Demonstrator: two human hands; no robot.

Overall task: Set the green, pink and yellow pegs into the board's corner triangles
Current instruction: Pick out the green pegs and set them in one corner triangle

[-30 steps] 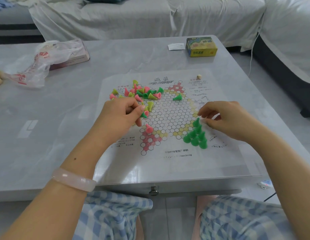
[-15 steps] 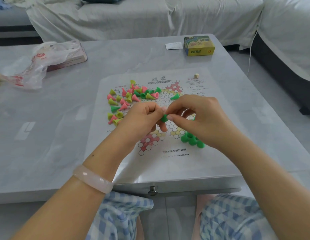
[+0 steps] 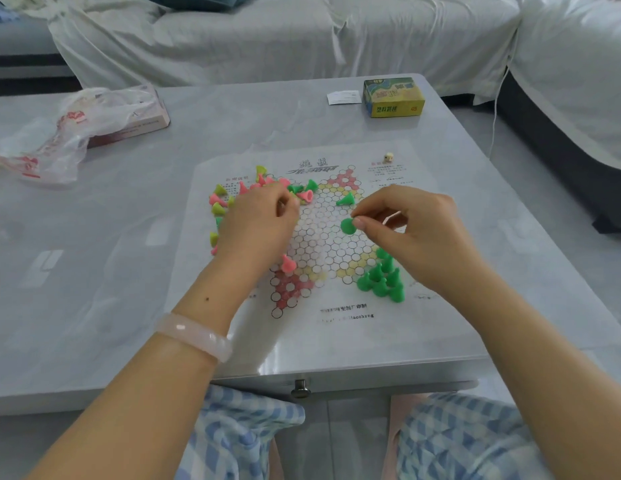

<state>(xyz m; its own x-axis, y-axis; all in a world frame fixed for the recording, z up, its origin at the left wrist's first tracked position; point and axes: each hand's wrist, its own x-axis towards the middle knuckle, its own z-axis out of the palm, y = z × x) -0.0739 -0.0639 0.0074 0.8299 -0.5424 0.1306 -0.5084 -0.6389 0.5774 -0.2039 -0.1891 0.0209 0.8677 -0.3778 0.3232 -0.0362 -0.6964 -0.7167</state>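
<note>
While both hands work over the board, the scene reads as follows.

Right hand: the right hand (image 3: 416, 233) pinches a green peg (image 3: 348, 225) between thumb and forefinger, above the board's middle cells, round base facing the camera.
Left hand: the left hand (image 3: 259, 225) has its fingers curled down among the loose pegs (image 3: 226, 199); whether it holds one, I cannot tell.
Board: the board (image 3: 323, 237) is a printed sheet lying flat on the table (image 3: 94, 271).
Green cluster: a group of upright green pegs (image 3: 382, 278) stands in the near right corner triangle.
Pink peg: one pink peg (image 3: 287, 264) stands at the top of the near left pink triangle.
Stray green peg: another (image 3: 346, 199) lies tipped near the far triangle.
Rest: a yellow box (image 3: 394, 97), a plastic bag (image 3: 77, 129) and a small die (image 3: 388, 156).
</note>
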